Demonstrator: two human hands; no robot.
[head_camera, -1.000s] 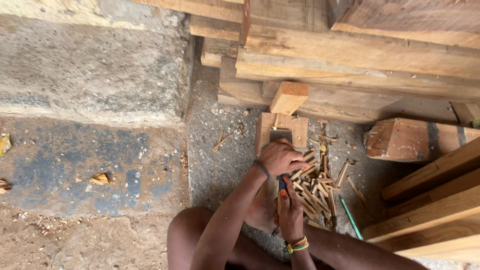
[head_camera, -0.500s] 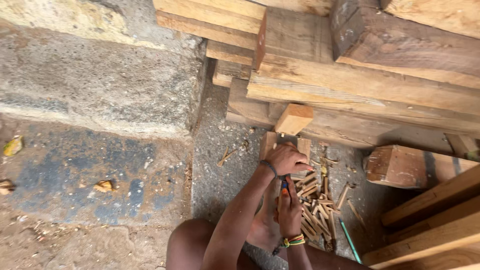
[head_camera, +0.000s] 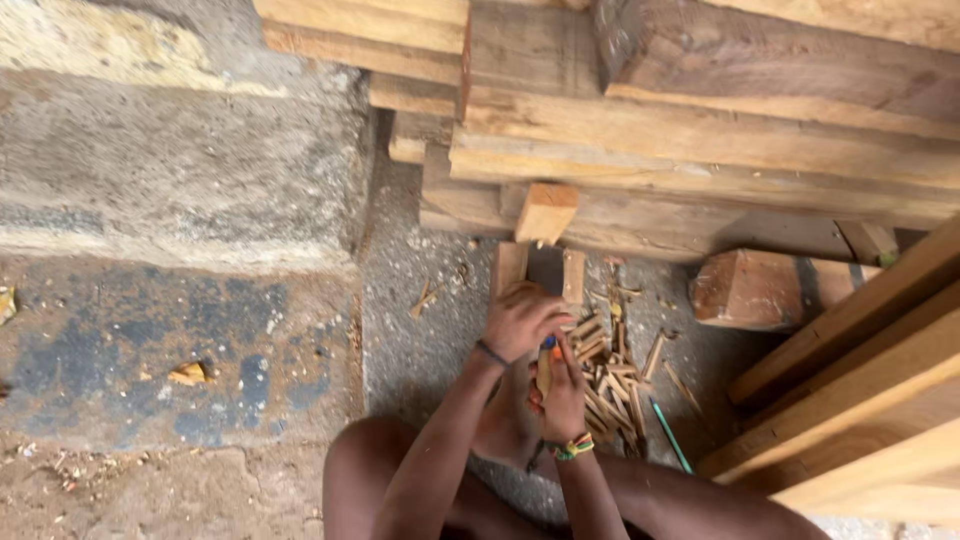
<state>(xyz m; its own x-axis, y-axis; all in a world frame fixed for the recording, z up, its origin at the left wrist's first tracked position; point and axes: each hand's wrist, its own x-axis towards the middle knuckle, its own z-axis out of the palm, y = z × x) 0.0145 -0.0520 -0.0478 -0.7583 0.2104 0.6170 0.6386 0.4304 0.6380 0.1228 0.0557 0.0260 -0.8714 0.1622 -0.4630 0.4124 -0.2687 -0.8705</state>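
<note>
L hand (head_camera: 522, 318): fingers curled shut over top of tool, just above the scraps.
R hand (head_camera: 562, 395): fingers wrapped round stick, beaded band at wrist.
Stick (head_camera: 545, 372): short, pale wood, upright betw. both hands; blue-orange tool (head_camera: 549, 345) at its top.
Scraps (head_camera: 610, 385): split wood bits on ground, just right of hands.
Planks (head_camera: 700, 150): stacked behind.

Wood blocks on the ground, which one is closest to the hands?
The small upright block just above the left hand, nearly touching it. The reddish block lies far right; the pale block rests higher against the planks.
</note>
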